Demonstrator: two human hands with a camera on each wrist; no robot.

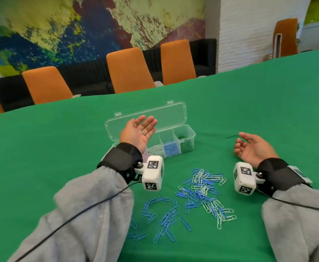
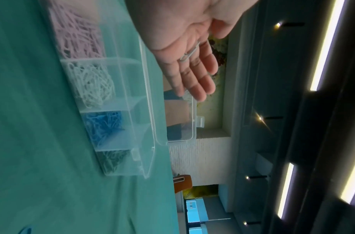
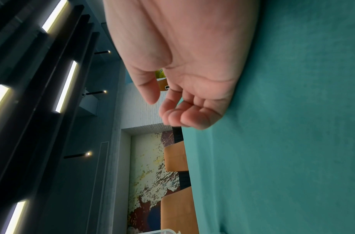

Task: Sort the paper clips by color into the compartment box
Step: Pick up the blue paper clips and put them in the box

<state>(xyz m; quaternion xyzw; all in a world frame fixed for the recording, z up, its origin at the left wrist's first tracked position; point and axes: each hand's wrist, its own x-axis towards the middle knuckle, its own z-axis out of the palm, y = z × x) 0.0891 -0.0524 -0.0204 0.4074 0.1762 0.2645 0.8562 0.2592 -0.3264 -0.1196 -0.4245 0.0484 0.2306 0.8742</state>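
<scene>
A clear compartment box stands on the green table with its lid open behind it. Its compartments hold pink, white, blue and green clips. My left hand hovers palm up over the left part of the box, fingers straight. A single pale paper clip lies loose across those fingers. My right hand rests palm up on the cloth to the right of the box, fingers loosely curled and holding nothing. Several blue and pale clips lie scattered between my wrists.
Another scatter of blue clips lies nearer me, by my left sleeve. Orange chairs line the table's far edge. Black cables trail from both wrist cameras. A thin dark streak lies by my right fingertips.
</scene>
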